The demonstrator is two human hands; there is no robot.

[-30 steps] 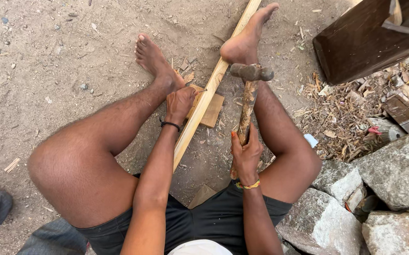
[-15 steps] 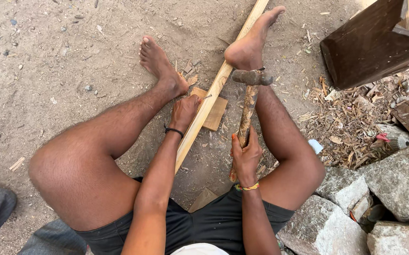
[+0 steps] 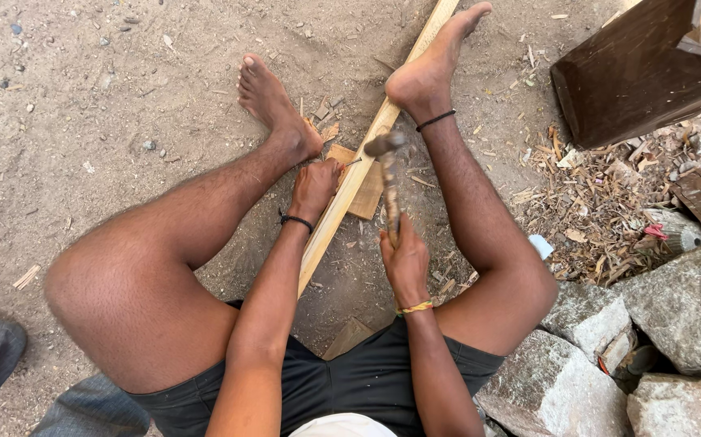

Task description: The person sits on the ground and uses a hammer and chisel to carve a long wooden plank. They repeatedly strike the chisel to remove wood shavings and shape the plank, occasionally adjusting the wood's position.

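Left hand [image 3: 316, 184] clenched beside a long pale wooden strip [image 3: 364, 150], pinching a small nail [image 3: 352, 162] against it. Right hand [image 3: 405, 263] wrapped around the rough handle of a hammer [image 3: 388, 174], blurred head just above the strip. Strip slanted across a small wooden block [image 3: 364, 194] on the dirt ground [image 3: 83, 105], pinned under the right foot [image 3: 431, 61].
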